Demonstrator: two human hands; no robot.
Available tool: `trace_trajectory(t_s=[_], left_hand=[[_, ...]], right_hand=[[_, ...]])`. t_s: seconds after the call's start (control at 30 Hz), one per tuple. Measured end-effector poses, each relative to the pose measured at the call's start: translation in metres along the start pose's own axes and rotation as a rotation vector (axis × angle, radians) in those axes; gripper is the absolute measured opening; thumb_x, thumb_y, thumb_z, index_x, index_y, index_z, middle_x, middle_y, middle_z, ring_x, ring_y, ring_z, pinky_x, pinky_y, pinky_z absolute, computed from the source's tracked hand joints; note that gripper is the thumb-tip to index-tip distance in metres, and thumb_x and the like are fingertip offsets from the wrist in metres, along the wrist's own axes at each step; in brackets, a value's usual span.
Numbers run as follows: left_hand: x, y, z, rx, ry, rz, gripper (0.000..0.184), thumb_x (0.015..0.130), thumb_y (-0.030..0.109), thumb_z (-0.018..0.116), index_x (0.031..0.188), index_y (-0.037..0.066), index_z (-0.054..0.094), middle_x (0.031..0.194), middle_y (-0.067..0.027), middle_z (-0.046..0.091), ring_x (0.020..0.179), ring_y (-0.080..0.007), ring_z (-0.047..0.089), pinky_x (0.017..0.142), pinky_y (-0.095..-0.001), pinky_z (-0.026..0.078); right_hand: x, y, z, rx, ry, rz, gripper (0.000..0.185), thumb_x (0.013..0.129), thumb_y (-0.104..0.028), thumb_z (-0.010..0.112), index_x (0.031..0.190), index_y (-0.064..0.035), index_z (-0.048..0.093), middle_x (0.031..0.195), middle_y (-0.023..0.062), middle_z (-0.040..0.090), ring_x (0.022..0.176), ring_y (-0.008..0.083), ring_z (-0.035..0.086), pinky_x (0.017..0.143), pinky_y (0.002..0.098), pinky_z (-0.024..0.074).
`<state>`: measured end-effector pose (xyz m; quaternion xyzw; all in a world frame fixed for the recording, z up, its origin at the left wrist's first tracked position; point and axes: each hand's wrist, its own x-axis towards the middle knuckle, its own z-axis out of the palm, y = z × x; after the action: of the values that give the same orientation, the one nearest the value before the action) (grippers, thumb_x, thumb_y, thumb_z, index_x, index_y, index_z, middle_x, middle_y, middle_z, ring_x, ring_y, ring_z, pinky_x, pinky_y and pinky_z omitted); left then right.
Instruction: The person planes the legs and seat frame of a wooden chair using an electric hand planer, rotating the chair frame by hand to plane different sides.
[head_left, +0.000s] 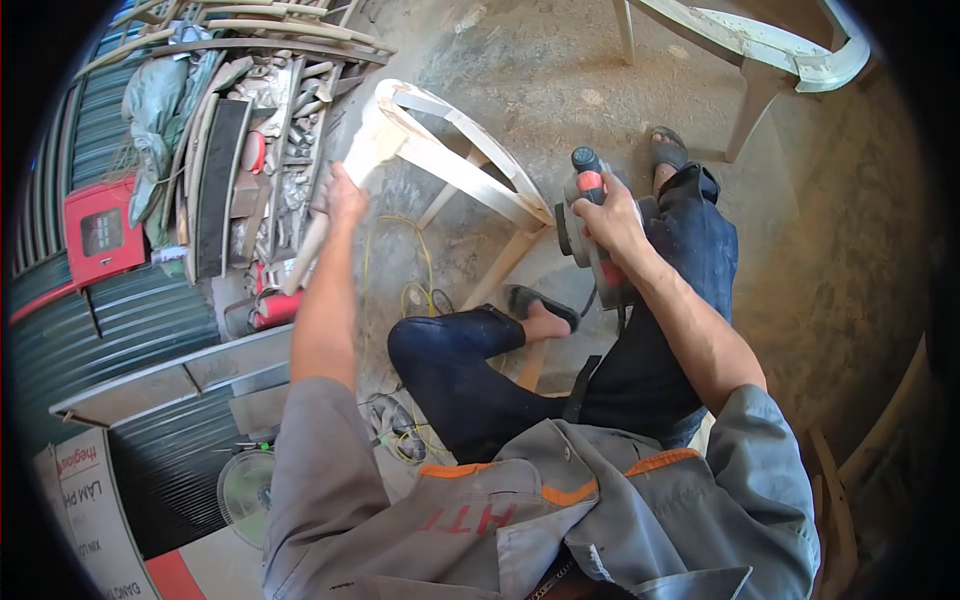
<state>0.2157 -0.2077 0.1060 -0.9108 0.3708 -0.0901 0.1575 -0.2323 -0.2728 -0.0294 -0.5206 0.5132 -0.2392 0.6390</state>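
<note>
A pale wooden frame (470,180) with legs, like a chair frame, stands on the floor before me. My left hand (343,198) is closed round its left leg, below the wide pale joint at the upper left. My right hand (610,215) grips a power sander (588,180) with a black knob and a red-and-grey body. The sander's dark round pad faces left, close to the frame's right corner; whether they touch is hard to tell.
Wood scraps (300,120) lie on a rack at the upper left, near a red box (103,230). A fan (245,487) stands lower left. A yellow cord (428,250) crosses the floor. Another frame (740,35) stands upper right.
</note>
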Motion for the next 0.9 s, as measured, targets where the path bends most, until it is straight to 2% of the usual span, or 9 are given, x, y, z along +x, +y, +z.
trace_trajectory(t_s=[0.17, 0.33, 0.43, 0.53, 0.63, 0.67, 0.73, 0.83, 0.9], left_hand=[[0.108, -0.03, 0.017, -0.002, 0.064, 0.134, 0.078, 0.08, 0.031, 0.078, 0.146, 0.018, 0.037, 0.149, -0.0174, 0.047, 0.143, -0.0389, 0.04, 0.11, -0.073, 0.028], [0.159, -0.031, 0.01, 0.053, 0.118, 0.25, 0.09, 0.08, 0.034, 0.078, 0.156, 0.021, 0.032, 0.154, -0.0156, 0.044, 0.144, -0.0383, 0.04, 0.116, -0.0626, 0.027], [0.175, -0.018, 0.006, 0.114, 0.093, 0.138, 0.093, 0.08, 0.038, 0.079, 0.158, 0.023, 0.03, 0.156, -0.0175, 0.041, 0.145, -0.0406, 0.037, 0.118, -0.0632, 0.024], [0.167, 0.0, 0.014, 0.125, 0.224, 0.045, 0.098, 0.082, 0.046, 0.079, 0.16, 0.015, 0.027, 0.157, -0.0235, 0.036, 0.148, -0.0428, 0.032, 0.119, -0.066, 0.02], [0.138, 0.013, 0.058, -0.194, 0.618, 0.201, 0.108, 0.083, 0.056, 0.076, 0.159, 0.002, 0.023, 0.16, -0.0298, 0.028, 0.151, -0.047, 0.022, 0.121, -0.0651, 0.017], [0.105, 0.03, 0.067, -0.457, 0.509, 0.186, 0.111, 0.084, 0.06, 0.075, 0.158, -0.003, 0.022, 0.161, -0.0311, 0.026, 0.152, -0.0475, 0.021, 0.122, -0.0621, 0.017], [0.012, 0.073, 0.098, -0.853, 0.091, 0.137, 0.118, 0.084, 0.065, 0.074, 0.157, -0.01, 0.02, 0.162, -0.0338, 0.023, 0.154, -0.0464, 0.017, 0.126, -0.0522, 0.016], [-0.1, 0.099, 0.171, -0.691, -0.402, 0.255, 0.079, 0.074, 0.052, 0.088, 0.127, 0.0, 0.061, 0.12, -0.0255, 0.069, 0.114, -0.0398, 0.066, 0.096, -0.0479, 0.051], [-0.132, 0.11, 0.182, -0.529, -0.348, 0.237, 0.075, 0.07, 0.05, 0.09, 0.118, 0.0, 0.062, 0.113, -0.024, 0.07, 0.106, -0.0419, 0.067, 0.091, -0.0493, 0.052]], right_hand=[[-0.006, -0.012, 0.005, 0.016, 0.0, 0.023, 0.05, 0.076, -0.021, 0.068, 0.118, 0.0042, 0.059, 0.088, 0.0235, 0.069, 0.082, 0.0351, 0.071, 0.077, 0.043, 0.0541], [-0.009, -0.037, 0.006, 0.032, -0.055, 0.139, 0.051, 0.079, -0.012, 0.069, 0.126, 0.0038, 0.057, 0.078, 0.0121, 0.066, 0.059, 0.0185, 0.063, 0.055, 0.0346, 0.0494], [-0.005, -0.034, 0.009, 0.038, -0.032, 0.154, 0.058, 0.079, -0.013, 0.069, 0.133, 0.0042, 0.055, 0.077, 0.0114, 0.065, 0.058, 0.0169, 0.062, 0.055, 0.0342, 0.0501], [-0.004, -0.036, 0.007, -0.006, -0.067, 0.179, 0.065, 0.08, -0.015, 0.067, 0.14, 0.0044, 0.05, 0.089, 0.019, 0.069, 0.072, 0.0258, 0.07, 0.069, 0.0384, 0.0554], [-0.001, -0.025, 0.007, -0.061, -0.036, 0.146, 0.067, 0.081, -0.017, 0.065, 0.142, 0.0048, 0.047, 0.11, 0.03, 0.067, 0.102, 0.0403, 0.067, 0.092, 0.0433, 0.0518], [-0.003, -0.03, 0.006, -0.058, -0.045, 0.169, 0.067, 0.082, -0.018, 0.064, 0.142, 0.005, 0.046, 0.12, 0.0346, 0.064, 0.116, 0.0464, 0.064, 0.101, 0.045, 0.0488], [-0.007, -0.034, 0.002, -0.057, -0.018, 0.148, 0.066, 0.083, -0.018, 0.063, 0.142, 0.0046, 0.047, 0.12, 0.0345, 0.064, 0.115, 0.0466, 0.064, 0.1, 0.0453, 0.0496], [-0.006, -0.032, -0.002, -0.054, 0.002, 0.126, 0.064, 0.084, -0.018, 0.063, 0.143, 0.0034, 0.046, 0.12, 0.0344, 0.064, 0.115, 0.0474, 0.064, 0.099, 0.0468, 0.0498], [-0.007, -0.034, -0.005, -0.058, 0.024, 0.057, 0.064, 0.084, -0.017, 0.063, 0.143, 0.0018, 0.046, 0.12, 0.0339, 0.064, 0.115, 0.0475, 0.064, 0.098, 0.0474, 0.0498]])
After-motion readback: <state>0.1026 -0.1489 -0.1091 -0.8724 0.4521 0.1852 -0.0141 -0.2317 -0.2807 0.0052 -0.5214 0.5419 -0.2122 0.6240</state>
